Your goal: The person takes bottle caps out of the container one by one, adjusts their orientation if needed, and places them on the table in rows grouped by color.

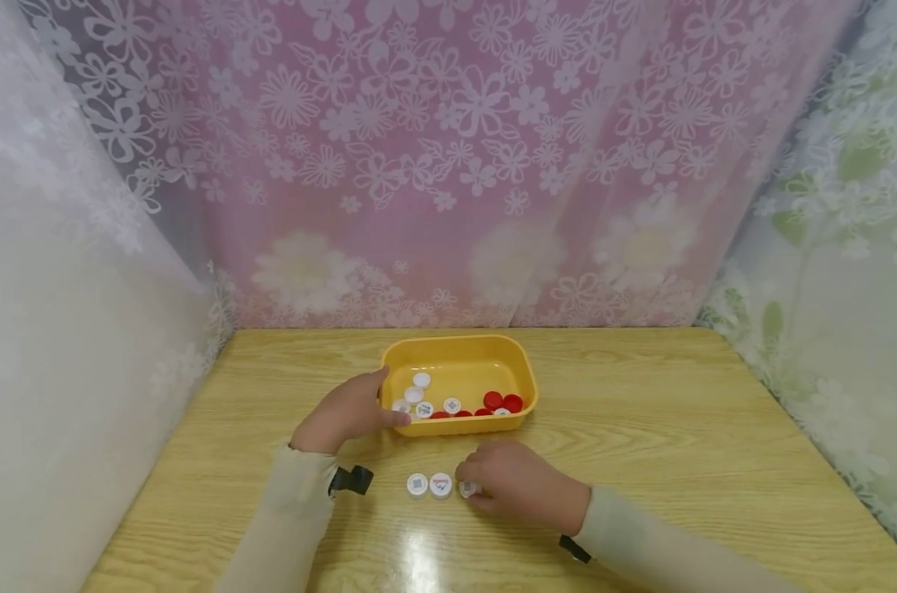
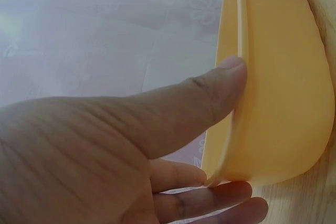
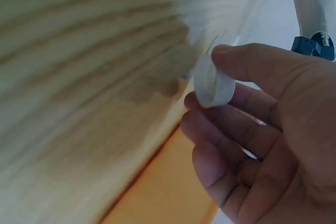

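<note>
My left hand (image 1: 348, 409) holds the left end of a yellow tray (image 1: 459, 426); in the left wrist view its thumb lies on the rim of the tray (image 2: 286, 87), with the fingers at the end wall. Between thumb and fingers my right hand (image 1: 525, 486) pinches a white cap (image 1: 468, 489), seen hollow side on as a white cap (image 3: 214, 83) in the right wrist view. Just left of that hand, two white caps with printed tops, one (image 1: 417, 484) and another (image 1: 441, 484), stand side by side on the table.
Inside the tray lie several white caps (image 1: 422, 380) on the left and several red caps (image 1: 512, 403) on the right, with a printed white one (image 1: 451, 405) between. The wooden table (image 1: 641, 395) reaches back to a pink floral curtain (image 1: 448, 206); pale curtains hang at both sides.
</note>
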A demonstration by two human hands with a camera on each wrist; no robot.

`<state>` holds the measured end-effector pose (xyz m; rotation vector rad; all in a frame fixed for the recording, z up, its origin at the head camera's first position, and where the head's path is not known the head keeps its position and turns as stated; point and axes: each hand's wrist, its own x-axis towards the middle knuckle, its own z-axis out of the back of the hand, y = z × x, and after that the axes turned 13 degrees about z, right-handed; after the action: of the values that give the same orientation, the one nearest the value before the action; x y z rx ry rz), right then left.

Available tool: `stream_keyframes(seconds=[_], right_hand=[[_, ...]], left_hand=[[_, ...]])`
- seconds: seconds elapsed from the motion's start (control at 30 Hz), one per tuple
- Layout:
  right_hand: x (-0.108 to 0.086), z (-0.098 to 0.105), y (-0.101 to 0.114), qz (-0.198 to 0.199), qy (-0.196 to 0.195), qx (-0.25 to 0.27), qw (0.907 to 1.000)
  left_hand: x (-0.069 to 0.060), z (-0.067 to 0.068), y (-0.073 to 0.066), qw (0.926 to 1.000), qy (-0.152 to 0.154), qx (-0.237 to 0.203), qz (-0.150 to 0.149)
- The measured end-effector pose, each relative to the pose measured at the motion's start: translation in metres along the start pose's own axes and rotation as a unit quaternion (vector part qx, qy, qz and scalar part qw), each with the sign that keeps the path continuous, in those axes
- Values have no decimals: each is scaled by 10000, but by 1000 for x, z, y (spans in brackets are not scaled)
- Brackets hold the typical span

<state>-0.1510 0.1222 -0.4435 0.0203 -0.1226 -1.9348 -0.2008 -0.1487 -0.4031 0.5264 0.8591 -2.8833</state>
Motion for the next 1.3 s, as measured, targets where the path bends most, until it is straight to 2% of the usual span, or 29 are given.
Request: stream_keyframes(seconds=[0.27,0.57,0.7,0.93,1.13,1.3], right_hand=[[12,3,3,-331,267,-119,9990],[22,6,1,-353,325,-63,9988],[22,7,1,-540,413,157,9976],[14,13,3,-786,362,980,9914],[9,19,3,-766,515,1155,9890],[10,23,-5,-818,664,1178,9874]], left_hand=[[0,0,-1,9999,41,7,126],[2,2,-2,9999,1,-7,165],[3,0,0,9998,-13,-45,171],[0,0,-1,9999,3,-80,132],[-2,0,-1,9999,57,-95,94],[2,0,3,9998,-18,-200,37]])
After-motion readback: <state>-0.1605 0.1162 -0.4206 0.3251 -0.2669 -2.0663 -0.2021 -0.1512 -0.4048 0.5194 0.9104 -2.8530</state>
